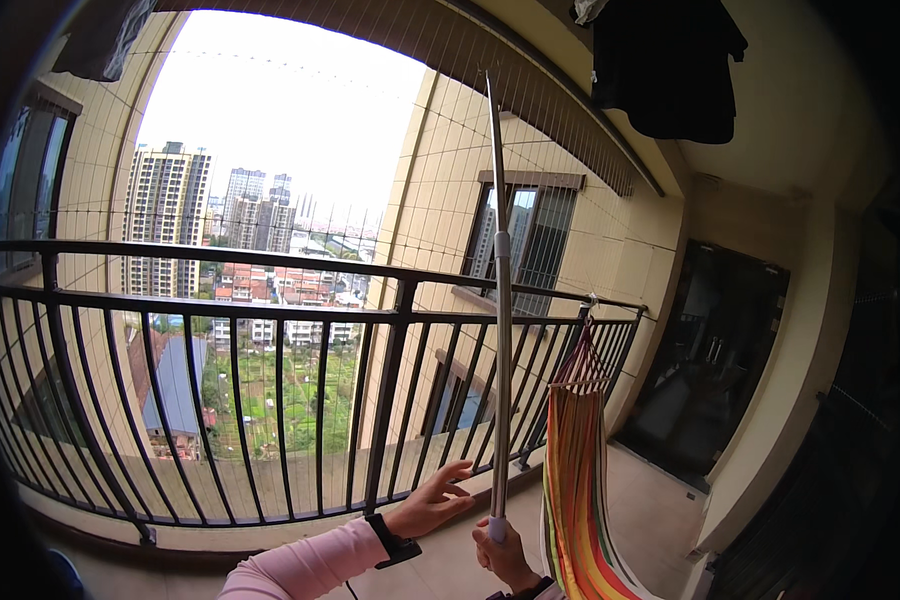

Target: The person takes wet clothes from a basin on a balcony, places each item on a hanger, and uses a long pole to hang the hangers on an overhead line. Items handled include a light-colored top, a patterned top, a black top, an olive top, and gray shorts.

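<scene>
Right hand (505, 558) wrapped around the lower end of a metal pole (503, 380); pole runs up from that fist, nearly upright. My left hand (430, 503) is free, fingers loosely spread, just left of the pole. Striped hammock (575, 450) hangs close on my right hand's right, crowding that side. Black railing (401, 325) stands ahead of both hands. Dark garment (667, 75) hangs high, up and right of them.

Black balcony railing (402, 302), beige walls (438, 160), pale floor (655, 510)
</scene>
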`<state>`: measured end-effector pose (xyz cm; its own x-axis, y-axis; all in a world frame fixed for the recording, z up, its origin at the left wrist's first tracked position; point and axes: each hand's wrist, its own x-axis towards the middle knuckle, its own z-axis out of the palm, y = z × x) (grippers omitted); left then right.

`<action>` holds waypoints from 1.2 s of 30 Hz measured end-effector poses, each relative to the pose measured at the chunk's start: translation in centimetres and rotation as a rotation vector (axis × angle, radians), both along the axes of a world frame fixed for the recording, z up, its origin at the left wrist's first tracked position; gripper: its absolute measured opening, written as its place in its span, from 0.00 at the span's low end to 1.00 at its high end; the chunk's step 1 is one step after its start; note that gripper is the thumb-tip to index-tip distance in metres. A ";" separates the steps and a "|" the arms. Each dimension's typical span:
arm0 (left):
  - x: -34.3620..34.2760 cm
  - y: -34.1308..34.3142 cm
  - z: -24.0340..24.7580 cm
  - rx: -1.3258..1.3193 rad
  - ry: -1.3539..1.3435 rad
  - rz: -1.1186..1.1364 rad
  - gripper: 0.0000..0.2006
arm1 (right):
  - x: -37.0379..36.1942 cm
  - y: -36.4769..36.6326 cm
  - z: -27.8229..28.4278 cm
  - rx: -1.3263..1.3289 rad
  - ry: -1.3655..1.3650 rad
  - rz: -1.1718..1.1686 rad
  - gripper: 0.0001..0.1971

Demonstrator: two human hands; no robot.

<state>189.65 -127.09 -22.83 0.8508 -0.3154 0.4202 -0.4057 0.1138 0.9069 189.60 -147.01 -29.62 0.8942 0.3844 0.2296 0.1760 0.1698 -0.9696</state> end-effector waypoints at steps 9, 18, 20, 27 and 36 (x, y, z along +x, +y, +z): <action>-9.3 2.8 -4.2 -0.185 0.171 0.337 0.24 | 6.6 7.6 3.1 0.002 -0.134 0.107 0.10; -19.8 8.0 -6.5 -0.242 0.226 0.661 0.17 | 12.6 14.3 -2.0 -0.015 -0.202 -0.028 0.09; -21.8 9.4 -6.8 -0.265 0.244 0.705 0.16 | 12.8 15.8 -4.5 -0.034 -0.167 -0.038 0.09; -26.2 15.7 -6.4 -0.279 0.218 0.892 0.16 | 10.6 24.9 -8.0 -0.038 -0.053 0.107 0.11; -19.9 22.9 -9.9 -0.010 0.207 0.874 0.16 | 7.0 36.3 -9.4 -0.364 -0.111 0.176 0.17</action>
<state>169.71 -104.23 -32.71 0.8443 0.4834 0.2314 -0.1800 -0.1509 0.9720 196.58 -110.74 -38.98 0.7852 0.6027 0.1418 0.2815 -0.1436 -0.9487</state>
